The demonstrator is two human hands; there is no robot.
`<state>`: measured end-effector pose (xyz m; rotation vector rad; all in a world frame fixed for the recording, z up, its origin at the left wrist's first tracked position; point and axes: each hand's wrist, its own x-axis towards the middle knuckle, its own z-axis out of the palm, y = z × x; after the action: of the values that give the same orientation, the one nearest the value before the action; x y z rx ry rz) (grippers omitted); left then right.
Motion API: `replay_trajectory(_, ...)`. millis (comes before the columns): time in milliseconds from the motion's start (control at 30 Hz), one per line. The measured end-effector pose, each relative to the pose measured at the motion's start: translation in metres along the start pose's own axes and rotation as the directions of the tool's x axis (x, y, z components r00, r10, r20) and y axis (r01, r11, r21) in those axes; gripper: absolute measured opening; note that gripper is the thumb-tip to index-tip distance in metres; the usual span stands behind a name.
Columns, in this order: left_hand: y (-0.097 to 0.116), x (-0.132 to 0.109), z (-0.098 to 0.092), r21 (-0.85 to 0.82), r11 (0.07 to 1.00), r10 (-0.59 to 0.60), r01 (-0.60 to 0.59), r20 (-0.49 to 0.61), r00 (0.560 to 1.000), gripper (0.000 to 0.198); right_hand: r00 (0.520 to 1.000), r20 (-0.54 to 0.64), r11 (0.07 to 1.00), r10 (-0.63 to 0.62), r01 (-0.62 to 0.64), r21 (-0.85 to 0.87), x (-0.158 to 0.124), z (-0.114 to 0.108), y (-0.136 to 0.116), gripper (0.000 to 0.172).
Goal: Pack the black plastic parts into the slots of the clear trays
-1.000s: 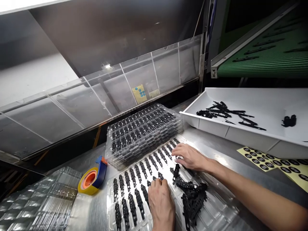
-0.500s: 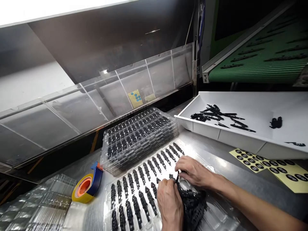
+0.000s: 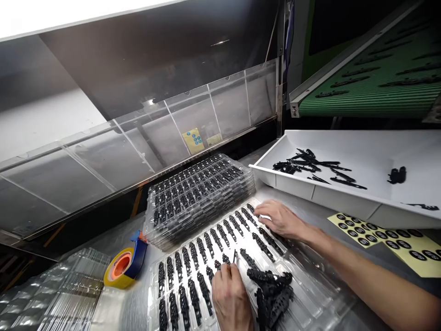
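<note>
Black openwork plastic parts [image 3: 274, 301] heap on one clear moulded plastic tray [image 3: 312, 296] beside the left hand [image 3: 231, 294], which pinches one narrow black strip [image 3: 235, 255]. The right hand [image 3: 278, 220] curls over that tray, its grip hard to tell. Yellow sticker paper [image 3: 409, 250]: lettering illegible. Beyond, one tray stack [image 3: 203, 209].

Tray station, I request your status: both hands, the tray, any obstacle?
Left hand at a thin black part, grip unclear. Right hand by back row's right end. Tray partly filled; loose black heap lies on it.
</note>
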<state>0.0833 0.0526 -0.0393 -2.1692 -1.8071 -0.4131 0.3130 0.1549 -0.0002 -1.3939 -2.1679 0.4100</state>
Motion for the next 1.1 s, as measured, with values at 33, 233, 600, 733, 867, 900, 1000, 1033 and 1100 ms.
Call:
replay_trajectory(33,0.003,0.001,0.002,-0.015,1.0,0.021,-0.021,0.022,1.0,0.032,0.999,0.004,0.999,0.035,-0.035,0.005,-0.014,-0.003,-0.004,0.037)
replay_trajectory(233,0.012,0.016,-0.004,-0.202,0.978,-0.02,0.059,0.189,0.982,0.03,0.973,0.224,0.995,0.061,-0.076,0.062,-0.075,0.004,-0.047,0.026)
replay_trajectory(600,0.016,0.028,-0.016,-0.26,0.958,-0.048,0.119,0.262,0.964,0.039,0.986,0.16,0.991,0.043,-0.063,0.121,-0.093,0.021,-0.07,0.015)
replay_trajectory(733,0.017,0.047,-0.026,-0.216,0.973,0.146,-0.081,0.306,0.941,0.032,0.964,0.211,0.955,0.16,-0.206,0.215,-0.095,0.008,-0.076,0.009)
replay_trajectory(867,0.012,0.066,-0.034,-0.195,0.965,0.236,-0.176,0.356,0.904,0.026,0.92,0.239,0.879,0.309,-0.373,0.298,-0.101,-0.004,-0.066,0.019)
replay_trajectory(900,0.011,0.07,-0.035,-0.19,0.96,0.266,-0.208,0.372,0.889,0.026,0.907,0.239,0.853,0.346,-0.41,0.323,-0.104,-0.005,-0.062,0.023)
replay_trajectory(1000,0.012,0.083,-0.035,-0.18,0.937,0.349,-0.299,0.447,0.824,0.023,0.872,0.243,0.78,0.424,-0.488,0.391,-0.113,-0.002,-0.052,0.031)
replay_trajectory(1033,0.014,0.087,-0.034,-0.177,0.931,0.366,-0.32,0.48,0.798,0.021,0.867,0.244,0.766,0.435,-0.498,0.407,-0.116,-0.001,-0.049,0.033)
replay_trajectory(1100,0.019,0.091,-0.032,-0.181,0.92,0.389,-0.347,0.527,0.755,0.014,0.864,0.248,0.75,0.439,-0.504,0.427,-0.121,0.002,-0.046,0.035)
